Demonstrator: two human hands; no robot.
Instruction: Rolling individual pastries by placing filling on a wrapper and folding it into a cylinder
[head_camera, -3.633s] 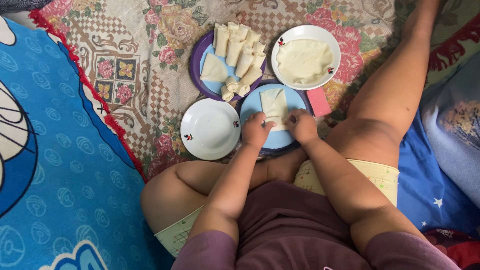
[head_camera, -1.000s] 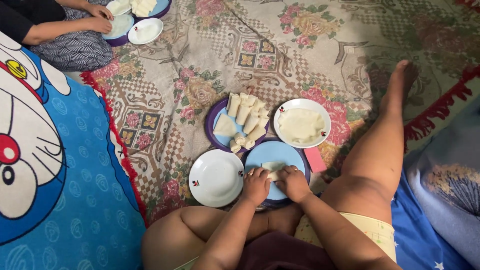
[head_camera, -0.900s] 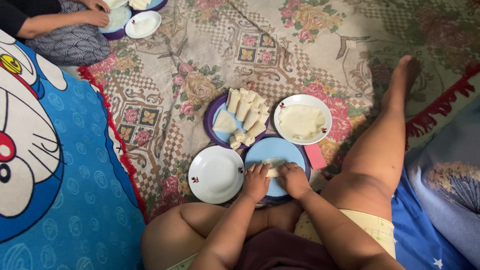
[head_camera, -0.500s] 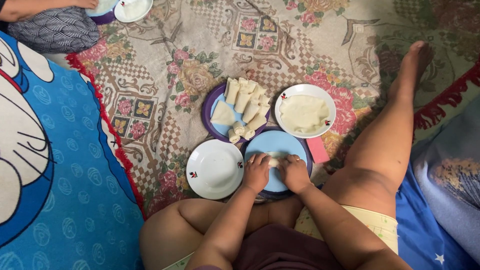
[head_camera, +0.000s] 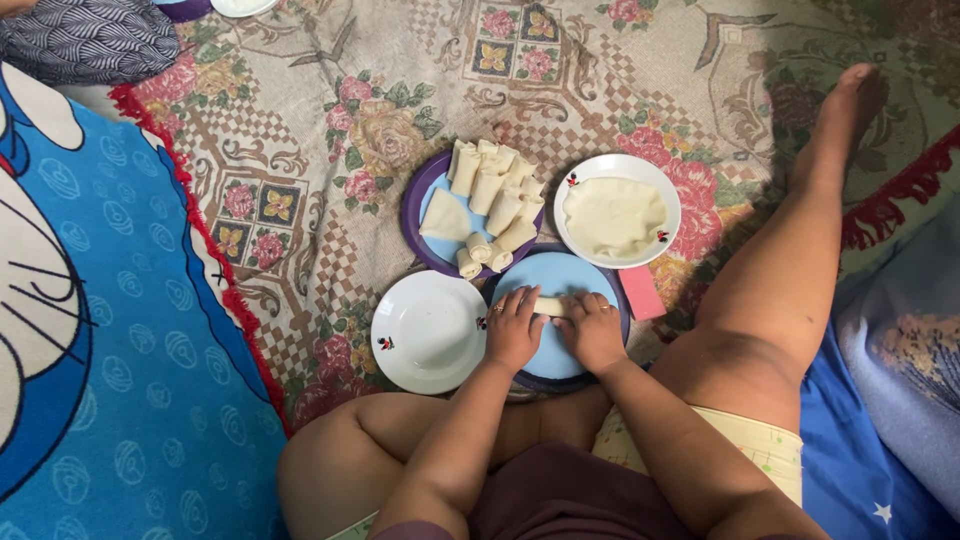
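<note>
**Both hands close in on the roll**

Floral carpet (head_camera: 330, 150) spreads across the floor under us, with a blue cartoon blanket (head_camera: 90, 350) along its left edge. We sit on it with legs apart, and four dishes cluster between our knees.

Our left hand (head_camera: 513, 330) and right hand (head_camera: 592, 333) rest side by side on the blue plate (head_camera: 570, 285) nearest us. Between them lies the pale wrapper roll (head_camera: 551, 306), a short, narrow cylinder on the plate's middle. Fingers (head_camera: 520, 300) of both hands are drawn together and pressed on the roll's two ends, the left from its left end, the right from its right.

A few seconds ago the wrapper on this plate looked wider and flatter under our hands; now it is a tight, slim tube, so we judge the rolling close to finished. Meanwhile the camera has swung about, and the other person's knee (head_camera: 85, 40) has slid to the top left corner.

Just beyond the blue plate, the purple-rimmed plate (head_camera: 415, 195) carries a pile of finished rolls (head_camera: 490, 190) and one folded triangle. To its right, the white plate of flat wrappers (head_camera: 617, 212) touches our working plate's rim. An empty white plate (head_camera: 428, 332) sits just left of our left hand, and a small pink block (head_camera: 642, 292) lies beside the blue plate's right edge.
</note>
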